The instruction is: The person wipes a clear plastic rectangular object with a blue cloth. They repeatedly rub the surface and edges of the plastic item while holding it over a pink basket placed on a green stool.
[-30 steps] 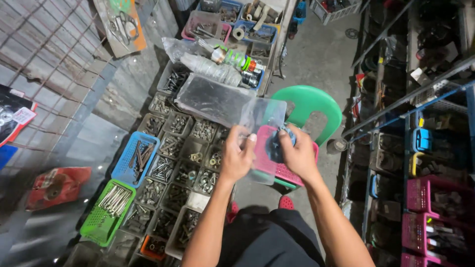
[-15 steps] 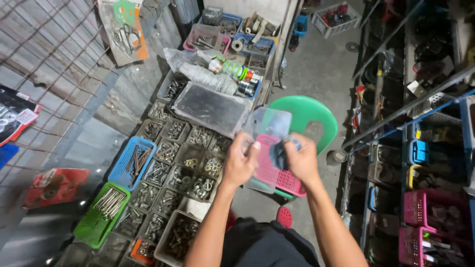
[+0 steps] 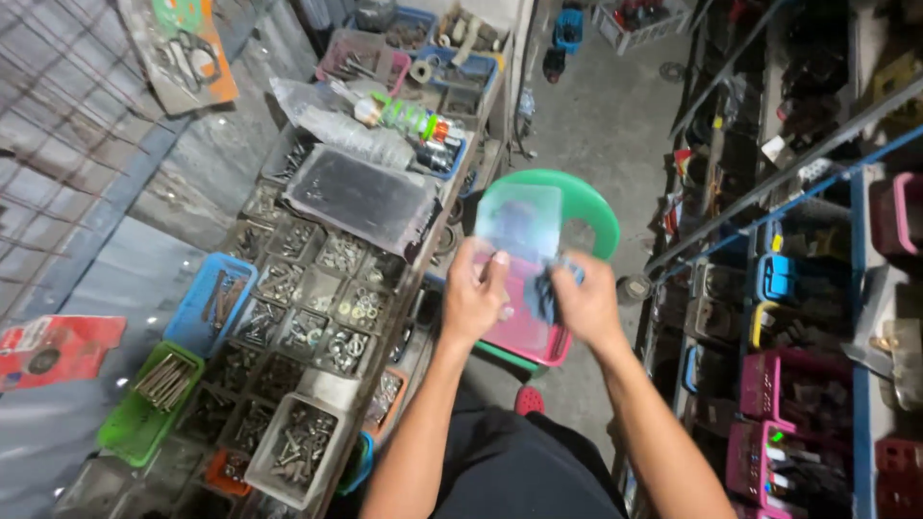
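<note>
A clear plastic bag (image 3: 520, 223) is held up between both hands over a pink tray (image 3: 527, 332) and a green stool (image 3: 586, 207). The left hand (image 3: 474, 300) pinches the bag's lower edge, fingers curled shut on it. The right hand (image 3: 585, 306) is closed around a small dark item (image 3: 544, 291) at the bag's bottom corner. To the left of the left hand, a surface (image 3: 420, 252) carries bins of bolts and nuts (image 3: 308, 327).

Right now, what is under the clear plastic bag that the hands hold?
Under the clear plastic bag lie a pink tray and a green stool. The tray's contents are hidden by both hands.
</note>
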